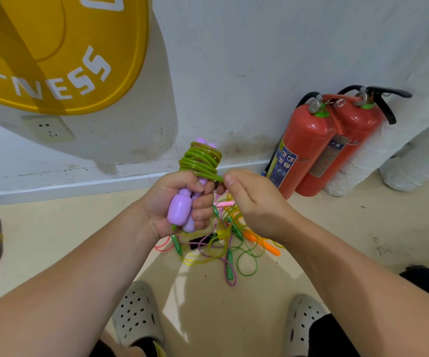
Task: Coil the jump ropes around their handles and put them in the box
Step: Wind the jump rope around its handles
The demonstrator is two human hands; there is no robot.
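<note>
My left hand point(174, 202) grips two purple jump-rope handles point(181, 211) held upright together. A green rope point(200, 159) is coiled in several turns around their upper ends. My right hand point(249, 202) pinches the free end of that green rope just to the right of the coil. Below my hands, a tangled pile of other jump ropes point(223, 243) lies on the floor, with green, orange, pink and black handles and yellow, green and pink cords. No box is in view.
Two red fire extinguishers point(319, 148) stand against the white wall to the right, next to white rolls point(362, 161). A yellow disc with white lettering point(53, 52) hangs at the upper left. My feet in grey perforated clogs point(138, 318) stand on the beige floor.
</note>
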